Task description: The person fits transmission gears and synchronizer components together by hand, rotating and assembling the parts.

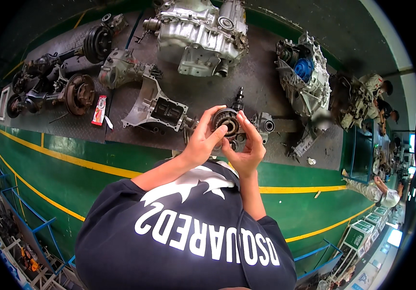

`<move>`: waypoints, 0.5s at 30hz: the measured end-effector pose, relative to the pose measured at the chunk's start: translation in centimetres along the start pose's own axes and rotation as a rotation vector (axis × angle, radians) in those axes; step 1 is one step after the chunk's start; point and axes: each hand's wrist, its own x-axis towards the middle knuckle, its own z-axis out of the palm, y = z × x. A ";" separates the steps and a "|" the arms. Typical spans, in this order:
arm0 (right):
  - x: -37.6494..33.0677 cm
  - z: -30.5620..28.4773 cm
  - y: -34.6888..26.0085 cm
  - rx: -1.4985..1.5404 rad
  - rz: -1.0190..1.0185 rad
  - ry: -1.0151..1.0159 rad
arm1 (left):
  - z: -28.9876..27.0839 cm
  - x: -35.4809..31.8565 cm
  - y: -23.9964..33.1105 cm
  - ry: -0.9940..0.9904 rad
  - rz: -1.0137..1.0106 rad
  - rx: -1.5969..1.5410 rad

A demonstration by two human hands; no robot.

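Both my hands are up in front of my chest at the table's near edge, holding a round metal gear [227, 117] with a hole through its middle. My left hand [202, 144] grips its left side, the thumb lying across the near face. On the right side, my right hand [247, 151] curls round the rim with its fingertips, thumb below. Just beyond the gear a dark splined shaft [239, 100] points away from me. Parts of the gear are hidden behind my fingers.
An open cast housing [169, 112] lies left of my hands. Beyond stands a large silver gearbox [200, 36]; at right, a casing [309, 84] with a blue part. Axles with a rusty brake drum [79, 94] and a red-white packet [99, 111] lie left. People work far right.
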 end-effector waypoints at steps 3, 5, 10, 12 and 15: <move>0.2 -0.1 0.1 -0.031 -0.005 -0.008 | -0.1 0.3 -0.5 0.004 0.016 -0.015; 0.3 -0.1 0.2 -0.027 -0.003 0.001 | -0.2 0.4 -0.4 -0.015 -0.002 -0.005; 0.3 0.0 0.4 0.071 0.067 -0.016 | -0.1 0.6 -0.1 0.010 -0.051 -0.106; 0.4 0.1 0.4 0.203 0.213 0.015 | -0.1 0.8 -0.3 0.016 -0.051 -0.139; 0.3 0.1 0.9 0.229 0.409 0.100 | -0.3 0.6 -0.8 0.049 -0.076 -0.103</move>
